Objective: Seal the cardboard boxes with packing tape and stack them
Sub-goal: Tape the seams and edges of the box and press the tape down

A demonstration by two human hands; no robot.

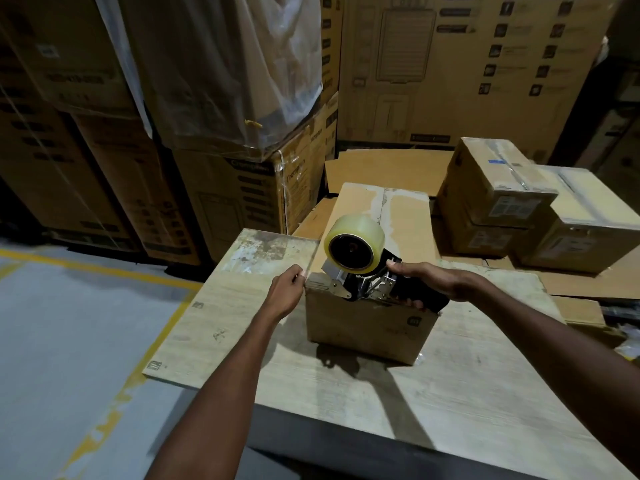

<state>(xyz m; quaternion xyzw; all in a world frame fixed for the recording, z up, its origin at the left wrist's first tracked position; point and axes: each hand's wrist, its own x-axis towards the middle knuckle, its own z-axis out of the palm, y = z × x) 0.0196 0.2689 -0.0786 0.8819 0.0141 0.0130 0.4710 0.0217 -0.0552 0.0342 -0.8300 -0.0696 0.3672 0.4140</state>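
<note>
A brown cardboard box (pixel 367 317) stands on a pale wooden table (pixel 450 386), its top flaps closed with an old torn tape strip along the seam. My right hand (pixel 426 282) grips the black handle of a tape dispenser (pixel 360 271) carrying a roll of clear tape (pixel 353 244); the dispenser's front end sits at the box's near top edge. My left hand (pixel 287 292) rests with curled fingers against the box's left near corner. Whether it pinches the tape end I cannot tell.
Three taped boxes (pixel 502 192) are piled at the right beyond the table, on flat cardboard sheets (pixel 384 168). Tall printed cartons (pixel 450 64) and a plastic-wrapped stack (pixel 225 71) wall off the back. Grey floor with yellow lines (pixel 86 268) lies to the left.
</note>
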